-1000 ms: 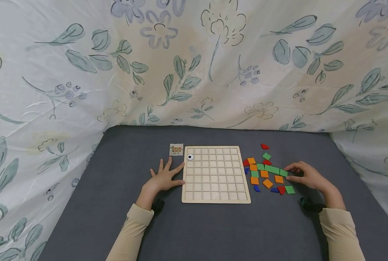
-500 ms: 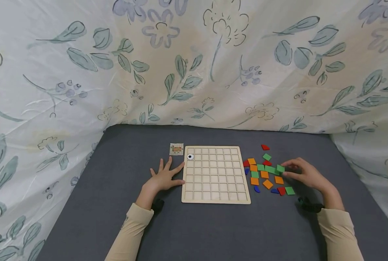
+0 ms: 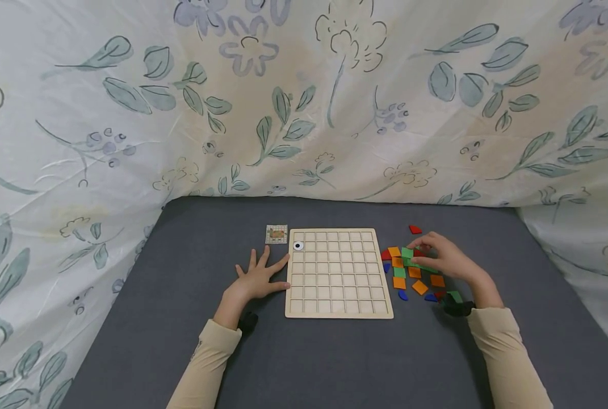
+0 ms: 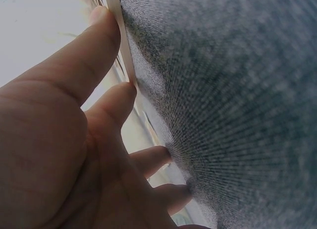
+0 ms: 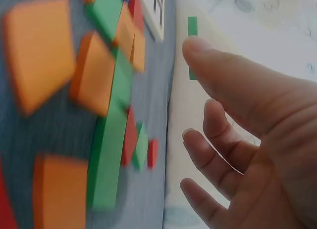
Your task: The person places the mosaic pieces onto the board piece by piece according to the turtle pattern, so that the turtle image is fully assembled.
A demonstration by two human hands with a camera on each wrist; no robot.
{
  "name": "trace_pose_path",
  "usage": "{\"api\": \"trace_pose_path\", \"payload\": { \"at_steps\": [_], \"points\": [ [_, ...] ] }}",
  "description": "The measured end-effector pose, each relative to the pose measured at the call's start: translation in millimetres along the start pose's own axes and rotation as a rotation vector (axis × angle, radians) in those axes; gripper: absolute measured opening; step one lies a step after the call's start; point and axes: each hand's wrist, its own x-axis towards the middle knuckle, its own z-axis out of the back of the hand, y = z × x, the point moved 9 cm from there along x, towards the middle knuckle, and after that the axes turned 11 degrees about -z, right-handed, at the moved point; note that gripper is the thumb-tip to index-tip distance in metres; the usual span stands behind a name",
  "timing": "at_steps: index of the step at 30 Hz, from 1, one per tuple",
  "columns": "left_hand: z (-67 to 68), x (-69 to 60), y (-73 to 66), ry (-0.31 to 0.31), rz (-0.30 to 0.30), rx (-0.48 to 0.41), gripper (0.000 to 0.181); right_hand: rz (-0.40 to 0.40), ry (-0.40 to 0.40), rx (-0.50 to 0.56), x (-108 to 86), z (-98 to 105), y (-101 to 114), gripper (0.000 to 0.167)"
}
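The wooden grid board lies on the grey cloth. In its upper left cell sits a white disc with a black dot. My left hand rests beside the board, fingers spread, with the thumb and index fingertip touching its left edge; the left wrist view shows this contact on the board's edge. Over the loose pieces, my right hand pinches a green square tile. From the right wrist, that green tile appears edge-on behind the thumb, raised above the pieces. The other fingers curl loosely.
Orange squares, green tiles, red pieces and blue pieces lie scattered right of the board. A small printed card lies off its upper left corner. A floral curtain hangs behind.
My right hand has lifted the green square tile from the right end of the green row and carried it left toward the board. My left hand stays where it was.
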Motion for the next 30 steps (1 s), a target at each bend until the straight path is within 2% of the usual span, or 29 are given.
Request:
{"api": "trace_pose_path", "payload": {
  "at_steps": [14, 18, 30],
  "points": [
    [0.0, 0.0, 1.0, 0.003, 0.005, -0.005, 0.071, 0.089, 0.117, 0.085, 38.1, -38, 58, 0.027],
    [0.0, 0.2, 1.9, 0.002, 0.006, -0.001, 0.071, 0.127, 0.121, 0.082, 46.5, -48, 75, 0.027],
    [-1.3, 0.0, 0.9, 0.011, 0.006, -0.010, 0.071, 0.157, 0.124, 0.110, 67.8, -77, 117, 0.024]
  ]
}}
